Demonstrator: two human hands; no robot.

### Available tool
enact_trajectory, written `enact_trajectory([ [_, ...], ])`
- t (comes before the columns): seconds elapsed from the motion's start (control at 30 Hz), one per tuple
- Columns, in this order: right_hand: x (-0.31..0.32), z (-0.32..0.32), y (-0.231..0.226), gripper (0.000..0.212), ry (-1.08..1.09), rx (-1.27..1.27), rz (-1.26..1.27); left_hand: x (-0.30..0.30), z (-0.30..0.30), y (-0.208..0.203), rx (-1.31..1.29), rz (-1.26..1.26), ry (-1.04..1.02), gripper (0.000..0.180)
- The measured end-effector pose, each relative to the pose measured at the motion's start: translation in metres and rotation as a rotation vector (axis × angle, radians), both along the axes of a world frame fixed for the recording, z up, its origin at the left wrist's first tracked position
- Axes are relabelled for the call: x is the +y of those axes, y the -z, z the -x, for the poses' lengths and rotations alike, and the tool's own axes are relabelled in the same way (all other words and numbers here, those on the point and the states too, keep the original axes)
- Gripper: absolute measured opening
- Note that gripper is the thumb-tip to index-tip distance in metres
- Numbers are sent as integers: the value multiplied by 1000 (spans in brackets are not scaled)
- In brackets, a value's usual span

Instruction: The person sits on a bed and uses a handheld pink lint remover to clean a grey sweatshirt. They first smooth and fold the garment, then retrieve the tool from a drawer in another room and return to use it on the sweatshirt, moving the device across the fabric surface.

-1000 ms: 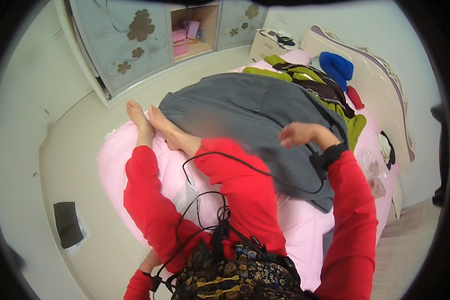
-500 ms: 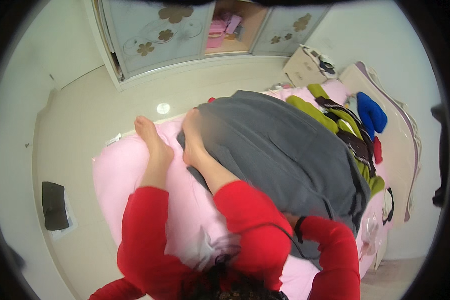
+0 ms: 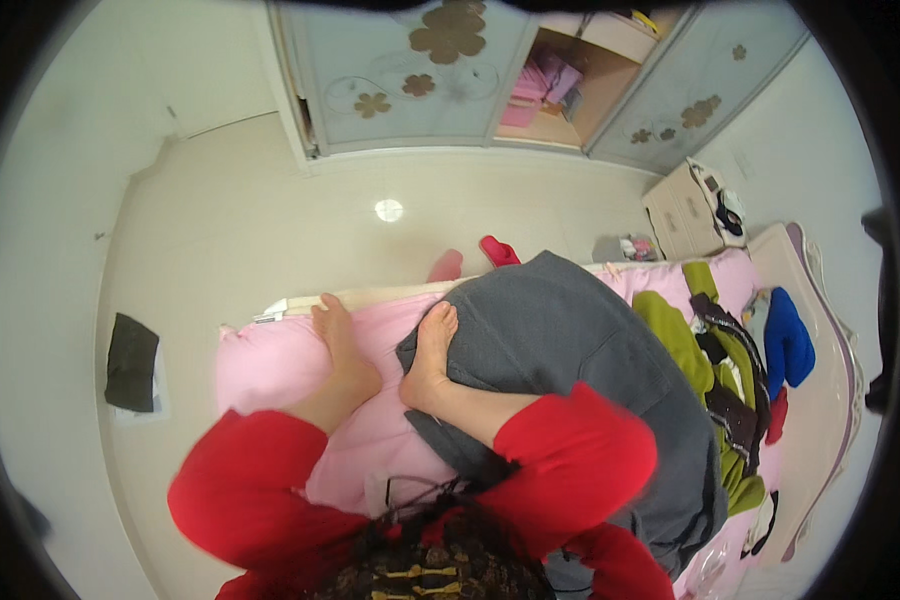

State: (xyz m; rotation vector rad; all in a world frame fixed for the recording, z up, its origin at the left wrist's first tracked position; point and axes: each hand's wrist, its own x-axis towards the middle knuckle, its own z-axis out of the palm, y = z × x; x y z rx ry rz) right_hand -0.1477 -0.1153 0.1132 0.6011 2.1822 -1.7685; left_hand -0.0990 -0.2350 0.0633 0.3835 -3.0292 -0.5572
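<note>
Neither of my hands shows at this moment. My right arm in a red sleeve (image 3: 620,562) appears at the lower edge, beside a large grey blanket (image 3: 580,340) spread over the bed. The hand itself is hidden below my leg or outside the picture. My left hand is out of sight behind my red-clad left leg (image 3: 240,490) and the lower rim. Both knees are bent outward. My left bare foot (image 3: 342,345) rests on the pink bedding (image 3: 265,365), and my right bare foot (image 3: 432,355) lies on the blanket's left edge. Dark hair with gold clips covers the bottom middle.
Green and brown clothes (image 3: 735,400) lie by the cream headboard (image 3: 825,420), next to a blue cloth item (image 3: 790,335). Red slippers (image 3: 498,251) stand on the tiled floor beyond the bed. A bedside cabinet (image 3: 685,215) and a sliding-door wardrobe (image 3: 410,125) stand farther off.
The view has shifted, so the bed sits lower and the slippers now show. My knees have spread outward. My right hand, partly visible by the blanket before, has dropped out of sight.
</note>
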Motion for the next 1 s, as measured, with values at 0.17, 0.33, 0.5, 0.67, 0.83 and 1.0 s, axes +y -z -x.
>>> enact_trajectory([
  [0.17,10,-10,-83,54,44,110,227,0,-34,-43,24,-50,132,81],
  [0.33,12,11,-172,48,-171,398,339,-29,-96,-23,-48,-100,273,70],
  [0.5,93,37,-180,43,-373,617,68,-80,-97,-23,-244,-49,376,59],
  [0.67,206,-13,-76,37,-748,442,-282,-130,-68,0,-442,1,314,49],
  [0.83,256,-103,27,32,-1333,-177,-437,-174,-72,28,-582,13,271,39],
  [1.0,268,-158,45,28,-1665,-886,-130,-212,-105,-1,-750,31,299,29],
])
